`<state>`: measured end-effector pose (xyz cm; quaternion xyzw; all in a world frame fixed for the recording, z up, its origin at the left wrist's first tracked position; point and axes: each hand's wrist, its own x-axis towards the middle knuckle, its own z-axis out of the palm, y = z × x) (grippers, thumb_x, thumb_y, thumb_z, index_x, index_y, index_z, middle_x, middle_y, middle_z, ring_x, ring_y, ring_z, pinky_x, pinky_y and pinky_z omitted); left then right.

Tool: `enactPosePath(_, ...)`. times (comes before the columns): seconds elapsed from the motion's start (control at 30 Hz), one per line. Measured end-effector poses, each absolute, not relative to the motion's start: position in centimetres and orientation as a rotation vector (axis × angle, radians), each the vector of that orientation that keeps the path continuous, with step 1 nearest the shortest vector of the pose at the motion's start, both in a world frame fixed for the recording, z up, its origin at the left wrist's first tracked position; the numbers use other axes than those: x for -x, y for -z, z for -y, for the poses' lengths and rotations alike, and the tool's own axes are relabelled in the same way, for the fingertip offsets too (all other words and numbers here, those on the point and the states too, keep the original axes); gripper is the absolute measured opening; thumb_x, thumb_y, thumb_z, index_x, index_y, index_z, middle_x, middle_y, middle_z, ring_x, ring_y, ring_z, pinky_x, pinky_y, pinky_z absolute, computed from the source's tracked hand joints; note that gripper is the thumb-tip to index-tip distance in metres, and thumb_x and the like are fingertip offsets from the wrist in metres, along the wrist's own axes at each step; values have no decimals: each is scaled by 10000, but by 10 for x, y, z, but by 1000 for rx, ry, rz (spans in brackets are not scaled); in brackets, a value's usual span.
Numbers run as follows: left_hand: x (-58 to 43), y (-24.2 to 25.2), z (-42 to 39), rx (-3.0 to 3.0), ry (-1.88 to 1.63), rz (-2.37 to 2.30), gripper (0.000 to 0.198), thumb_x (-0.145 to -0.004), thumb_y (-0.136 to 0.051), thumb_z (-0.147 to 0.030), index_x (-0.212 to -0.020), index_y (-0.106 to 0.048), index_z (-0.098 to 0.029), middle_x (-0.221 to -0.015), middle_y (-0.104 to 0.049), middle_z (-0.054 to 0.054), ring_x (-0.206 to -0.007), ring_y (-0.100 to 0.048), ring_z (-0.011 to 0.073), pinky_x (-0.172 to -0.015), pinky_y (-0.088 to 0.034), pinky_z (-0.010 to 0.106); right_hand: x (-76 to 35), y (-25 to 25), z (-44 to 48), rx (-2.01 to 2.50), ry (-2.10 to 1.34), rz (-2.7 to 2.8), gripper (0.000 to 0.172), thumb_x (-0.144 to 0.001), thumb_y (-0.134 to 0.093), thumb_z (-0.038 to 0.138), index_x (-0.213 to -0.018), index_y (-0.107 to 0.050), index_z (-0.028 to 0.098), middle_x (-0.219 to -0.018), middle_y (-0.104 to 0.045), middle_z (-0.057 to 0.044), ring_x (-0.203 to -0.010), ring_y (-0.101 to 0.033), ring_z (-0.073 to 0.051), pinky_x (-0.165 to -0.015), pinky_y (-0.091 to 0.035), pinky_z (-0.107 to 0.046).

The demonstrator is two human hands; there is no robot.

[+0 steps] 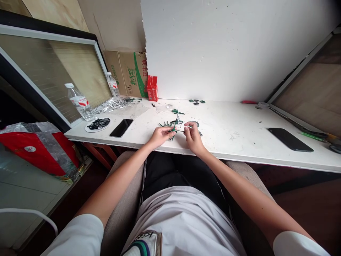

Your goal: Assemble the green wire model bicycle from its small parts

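My left hand (160,136) is closed, its fingertips pinching a small green model part (173,131) just above the table near its front edge. From the right, my right hand (194,138) is closed around a thin dark rod, perhaps a small screwdriver (180,131), whose far end meets the green part. Behind my hands lie a spoked model wheel (194,123) and curved green pieces (164,124). A little farther back sits another green piece (175,111). My fingers hide the rod's right end.
A phone (121,128) and a white dish of black parts (92,128) are left; a second phone (290,139) is right. Water bottles (81,103), a red box (152,89) and a carton (126,74) stand at the back left. Small dark pieces (196,103) lie by the wall.
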<state>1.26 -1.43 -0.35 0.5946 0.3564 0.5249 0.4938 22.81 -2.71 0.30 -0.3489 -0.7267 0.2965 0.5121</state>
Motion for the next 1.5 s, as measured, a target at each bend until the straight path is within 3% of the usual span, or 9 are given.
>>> enactPosePath(0.1,-13,2,15,-1449,-1273,-868,676,-698,-993,-564,-1210,-863,-143,-1318,-803,165,-1151,-745,325,-1051,-591,489,-227,-4,30,832,-720,1701,375,-1122,-490,627,-1308,-444,305,-801,-424,32,-709,-467,-200,-678,-411,-352)
enactPosePath(0.3,-13,1,15,-1453,-1272,-862,702,-681,-990,-599,-1194,-867,-136,-1335,-801,171,-1207,-741,359,-1091,-592,522,-226,-5,31,834,-703,1697,439,-1098,-539,630,-1372,-432,303,-954,-516,-28,-853,-556,-230,-674,-478,-362)
enactPosePath(0.4,-13,2,14,-1446,-1265,-870,713,-682,-990,-597,-1211,-862,-136,-1344,-798,172,-1186,-750,357,-1083,-600,525,-227,-4,30,855,-701,1700,412,-1115,-480,651,-1336,-478,303,-1009,-550,-47,-854,-566,-225,-689,-504,-370)
enactPosePath(0.57,-13,3,14,-1457,-1266,-873,707,-702,-981,-588,-1226,-856,-129,-1335,-801,174,-1166,-758,351,-1074,-606,530,-228,-3,30,882,-716,1715,409,-1141,-399,654,-1308,-487,291,-892,-516,-10,-744,-519,-203,-689,-464,-364)
enactPosePath(0.87,-13,3,15,-1436,-1270,-897,708,-689,-990,-578,-1229,-854,-141,-1353,-795,166,-1209,-744,358,-1104,-591,536,-226,-6,33,845,-618,1732,372,-1114,-506,605,-1312,-485,291,-1089,-577,-63,-946,-589,-232,-797,-509,-380)
enactPosePath(1.0,-14,2,15,-1432,-1272,-898,696,-682,-995,-568,-1216,-857,-143,-1321,-804,161,-1173,-748,341,-1067,-606,518,-227,-4,31,870,-638,1734,397,-1129,-435,644,-1303,-507,294,-1151,-590,-78,-902,-580,-225,-830,-526,-405)
enactPosePath(1.13,-15,0,17,-1439,-1274,-890,680,-681,-999,-560,-1193,-864,-135,-1306,-806,166,-1130,-750,326,-1046,-610,510,-228,-1,28,875,-664,1732,405,-1139,-396,653,-1298,-516,301,-1036,-568,-47,-829,-550,-216,-812,-521,-399)
enactPosePath(1.5,-14,-4,20,-1458,-1266,-874,690,-689,-994,-577,-1203,-859,-136,-1328,-802,166,-1213,-729,357,-1080,-595,527,-226,-3,29,836,-563,1742,394,-1133,-431,635,-1257,-531,275,-1178,-610,-97,-921,-590,-227,-862,-520,-409)
